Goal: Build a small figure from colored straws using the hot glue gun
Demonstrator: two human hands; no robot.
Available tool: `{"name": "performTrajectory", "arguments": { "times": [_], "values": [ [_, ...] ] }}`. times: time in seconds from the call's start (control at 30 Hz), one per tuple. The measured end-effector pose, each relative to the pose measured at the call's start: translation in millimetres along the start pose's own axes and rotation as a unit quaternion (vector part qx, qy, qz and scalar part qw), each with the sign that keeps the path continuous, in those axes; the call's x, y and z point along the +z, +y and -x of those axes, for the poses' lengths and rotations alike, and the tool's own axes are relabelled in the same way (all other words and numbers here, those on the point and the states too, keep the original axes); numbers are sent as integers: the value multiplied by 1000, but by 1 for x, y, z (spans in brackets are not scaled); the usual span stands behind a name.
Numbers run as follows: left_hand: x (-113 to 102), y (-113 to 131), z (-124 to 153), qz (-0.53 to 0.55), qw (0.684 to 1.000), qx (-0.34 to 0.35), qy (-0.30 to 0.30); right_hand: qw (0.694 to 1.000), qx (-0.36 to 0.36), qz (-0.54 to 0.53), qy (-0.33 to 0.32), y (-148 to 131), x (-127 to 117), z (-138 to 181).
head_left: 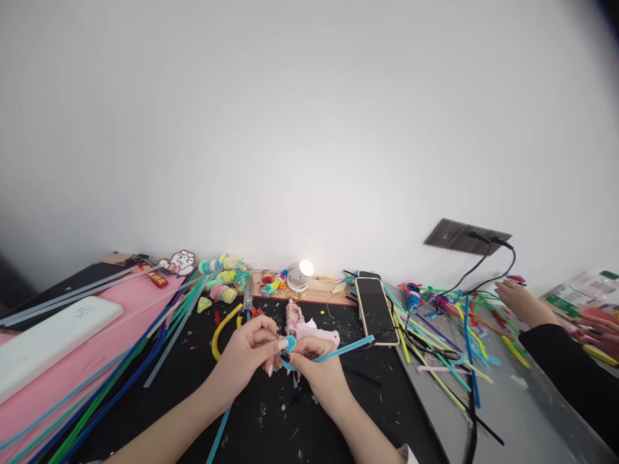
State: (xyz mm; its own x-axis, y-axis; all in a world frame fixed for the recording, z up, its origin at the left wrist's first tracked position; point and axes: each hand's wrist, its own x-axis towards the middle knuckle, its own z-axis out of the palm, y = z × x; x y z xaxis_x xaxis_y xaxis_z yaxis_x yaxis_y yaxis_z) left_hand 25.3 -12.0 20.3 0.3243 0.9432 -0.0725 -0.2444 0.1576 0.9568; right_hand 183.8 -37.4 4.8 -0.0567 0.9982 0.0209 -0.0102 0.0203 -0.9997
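My left hand [249, 351] and my right hand [316, 367] meet over the black mat [271, 412]. Both pinch a light-blue pipe cleaner [338, 351] that is coiled into a small ring between the fingertips. Its free end sticks out to the right toward the phone. A pink and white glue gun [309, 330] lies just behind my fingers. A curved yellow pipe cleaner [220, 332] lies to the left of my left hand.
A phone [374, 309] lies screen-up at right. Many coloured pipe cleaners [435, 335] are strewn around it and along the pink board [72, 361] at left. Scissors [248, 293], finished fuzzy pieces [225, 274] and a small lamp [305, 267] sit at the back. Another person's hand [520, 299] rests at right.
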Motion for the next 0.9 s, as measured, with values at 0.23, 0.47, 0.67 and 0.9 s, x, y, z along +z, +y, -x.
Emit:
{"name": "performTrajectory", "arguments": {
  "times": [0.23, 0.47, 0.67, 0.9],
  "values": [
    [0, -1, 0, -6, 1000, -8, 1, 1000, 8, 6, 15, -1, -1, 0],
    [1, 1, 3, -16, 1000, -14, 2, 1000, 11, -17, 23, -3, 0, 0],
    [2, 4, 3, -13, 1000, -20, 6, 1000, 5, -17, 20, -3, -1, 1],
    [-3, -3, 0, -28, 1000, -5, 1, 999, -2, -27, 31, 1, -2, 1]
  ]
}}
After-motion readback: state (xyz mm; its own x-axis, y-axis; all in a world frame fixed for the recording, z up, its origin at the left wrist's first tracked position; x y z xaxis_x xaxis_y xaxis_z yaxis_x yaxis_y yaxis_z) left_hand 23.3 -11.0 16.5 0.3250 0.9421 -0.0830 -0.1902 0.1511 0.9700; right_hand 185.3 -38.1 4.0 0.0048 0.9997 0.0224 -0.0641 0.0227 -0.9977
